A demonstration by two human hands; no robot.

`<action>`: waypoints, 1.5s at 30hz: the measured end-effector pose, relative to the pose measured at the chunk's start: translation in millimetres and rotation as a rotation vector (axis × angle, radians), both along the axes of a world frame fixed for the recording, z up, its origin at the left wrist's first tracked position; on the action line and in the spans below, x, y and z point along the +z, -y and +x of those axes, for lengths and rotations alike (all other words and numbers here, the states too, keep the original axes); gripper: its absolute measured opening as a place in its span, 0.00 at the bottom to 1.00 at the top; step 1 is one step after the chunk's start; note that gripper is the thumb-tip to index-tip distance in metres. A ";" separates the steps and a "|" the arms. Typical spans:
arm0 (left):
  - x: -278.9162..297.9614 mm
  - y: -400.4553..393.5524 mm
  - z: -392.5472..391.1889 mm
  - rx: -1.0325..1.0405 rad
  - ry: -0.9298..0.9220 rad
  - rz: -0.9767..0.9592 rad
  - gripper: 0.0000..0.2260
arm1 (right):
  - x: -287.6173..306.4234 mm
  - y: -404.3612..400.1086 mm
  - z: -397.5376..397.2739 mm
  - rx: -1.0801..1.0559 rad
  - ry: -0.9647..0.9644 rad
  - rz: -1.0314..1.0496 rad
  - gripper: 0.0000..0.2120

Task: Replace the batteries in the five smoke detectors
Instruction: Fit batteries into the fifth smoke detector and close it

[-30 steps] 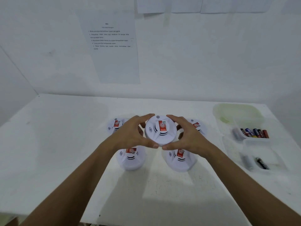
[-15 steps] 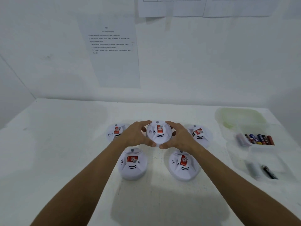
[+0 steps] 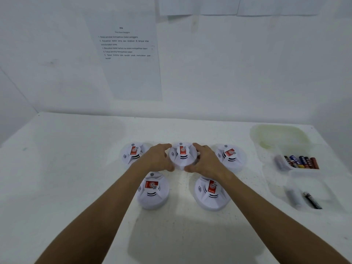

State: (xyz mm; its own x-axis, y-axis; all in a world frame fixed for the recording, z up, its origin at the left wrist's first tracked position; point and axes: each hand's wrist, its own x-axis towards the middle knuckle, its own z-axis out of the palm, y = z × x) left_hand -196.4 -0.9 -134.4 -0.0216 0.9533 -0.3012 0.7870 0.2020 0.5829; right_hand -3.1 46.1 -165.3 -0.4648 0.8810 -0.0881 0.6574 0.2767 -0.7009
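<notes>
The white surface (image 3: 76, 168) carries all items inspected. Beyond and to the right of the right hand lies a greenish translucent lid (image 3: 280, 136), count one; nearer, right of that hand, sit two clear plastic trays. The farther tray (image 3: 297, 164) holds a row of batteries (image 3: 301, 161): about six can be made out, though blur prevents a firm count. The nearer tray (image 3: 304, 199) holds two batteries (image 3: 312, 200), one pale, one dark. Smoke detectors number five, all white domed discs with a red label on top. The centre detector (image 3: 182, 156) stands on the surface between the two hands; one detector (image 3: 133, 154) stands just left of the left hand, one (image 3: 229, 156) just right of the right hand, and two, (image 3: 152, 189) and (image 3: 211, 193), lie nearer the person, beneath the wrists. The left hand (image 3: 158, 159) and right hand (image 3: 205, 161) each curl round the rim of the centre detector, fingers at the far edge and thumbs at the near edge, gripping it from opposite sides. Judgement: the unit is probably light, rigid moulded plastic, smooth and somewhat slippery. The rim is the sound place to hold; a firm two-sided grip should suit lifting it or twisting off the base. Battery clips inside may be delicate.
</notes>
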 end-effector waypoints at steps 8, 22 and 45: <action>31.3 -10.3 55.2 -0.068 -0.138 0.136 0.33 | 33.7 -4.3 66.0 -0.034 0.055 0.128 0.37; 17.4 -59.5 151.2 -0.178 -0.172 0.047 0.27 | 17.7 -42.5 144.8 0.039 0.259 0.008 0.34; 64.8 6.0 182.6 -0.039 0.570 0.251 0.34 | 75.8 -7.1 205.6 0.126 -0.102 -0.091 0.44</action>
State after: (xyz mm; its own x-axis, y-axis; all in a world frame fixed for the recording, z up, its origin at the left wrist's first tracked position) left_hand -13.8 -6.8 -69.6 0.1124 0.9934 -0.0219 0.3421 -0.0180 0.9395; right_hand 202.5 53.1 -89.5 -0.5817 0.8058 -0.1110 0.5454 0.2851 -0.7882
